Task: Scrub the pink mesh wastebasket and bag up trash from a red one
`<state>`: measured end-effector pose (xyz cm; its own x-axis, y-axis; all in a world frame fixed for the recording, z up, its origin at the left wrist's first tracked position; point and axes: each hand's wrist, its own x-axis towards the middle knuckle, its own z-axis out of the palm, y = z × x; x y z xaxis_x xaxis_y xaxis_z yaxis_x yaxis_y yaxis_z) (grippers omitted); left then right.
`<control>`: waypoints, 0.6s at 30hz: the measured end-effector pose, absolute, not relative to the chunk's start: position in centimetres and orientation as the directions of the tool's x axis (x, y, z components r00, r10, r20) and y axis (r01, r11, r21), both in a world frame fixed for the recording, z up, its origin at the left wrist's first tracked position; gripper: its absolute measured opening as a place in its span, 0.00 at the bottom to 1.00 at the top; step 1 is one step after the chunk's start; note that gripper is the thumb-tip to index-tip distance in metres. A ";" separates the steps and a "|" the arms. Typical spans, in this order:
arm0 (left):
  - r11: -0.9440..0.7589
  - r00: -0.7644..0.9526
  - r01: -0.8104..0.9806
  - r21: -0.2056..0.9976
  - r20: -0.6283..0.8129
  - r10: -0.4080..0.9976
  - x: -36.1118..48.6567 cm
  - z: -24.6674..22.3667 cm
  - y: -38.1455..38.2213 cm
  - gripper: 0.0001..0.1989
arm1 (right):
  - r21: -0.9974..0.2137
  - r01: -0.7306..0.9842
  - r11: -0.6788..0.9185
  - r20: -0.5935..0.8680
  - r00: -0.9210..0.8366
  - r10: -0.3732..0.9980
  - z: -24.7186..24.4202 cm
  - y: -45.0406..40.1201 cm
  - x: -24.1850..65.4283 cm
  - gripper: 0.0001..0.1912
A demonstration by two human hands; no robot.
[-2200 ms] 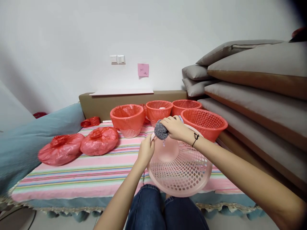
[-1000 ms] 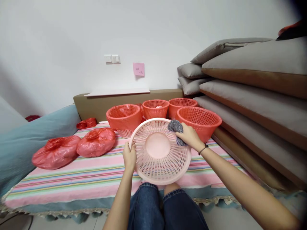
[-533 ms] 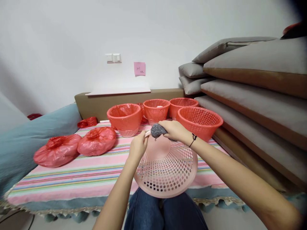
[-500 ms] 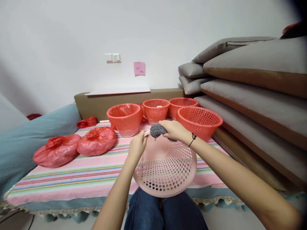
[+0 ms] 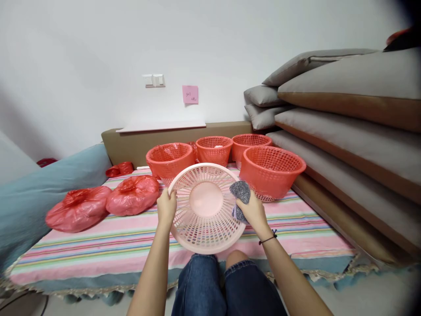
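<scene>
Pink basket point(image 5: 205, 199) is up in front of me, tilted so that its hollow side faces me, above the near edge of the striped cloth point(image 5: 115, 248) and over my knees point(image 5: 219, 276). I can't tell whether its lower edge rests on them. My left hand point(image 5: 166, 208) grips the rim on the left, thumb on the inner side. My right hand point(image 5: 255, 210) is closed around a speckled grey pad point(image 5: 240, 192), and I have it against the rim on the opposite side.

As I judge it, I am partway through rubbing the basket over. The inside looks clean from here, but nothing shows how much of the rim I've covered, and the outer wall is turned away from me, so I can't call either finished.

Beyond it stand four red baskets: one with thin red plastic over its rim point(image 5: 171, 170), one holding something white point(image 5: 213, 157), one behind on the right point(image 5: 250, 140), and one nearer on the right point(image 5: 272, 180). My pad touches none of them. Two bunched red bags point(image 5: 133, 196) sit side by side, well to the left.
</scene>
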<state>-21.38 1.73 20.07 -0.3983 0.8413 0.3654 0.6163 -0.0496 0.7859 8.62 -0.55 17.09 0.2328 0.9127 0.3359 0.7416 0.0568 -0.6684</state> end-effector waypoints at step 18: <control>-0.389 0.051 0.545 0.743 0.433 0.900 -16.6 22.2 2.2 0.15 | -0.219 0.832 0.510 0.469 -0.369 0.803 27.0 3.0 7.9 0.17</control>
<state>-16.58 2.15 22.19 0.0514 0.8999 0.4330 0.5453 -0.3886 0.7427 7.86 3.02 27.02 -0.3686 0.8026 0.4689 0.8318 0.5100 -0.2191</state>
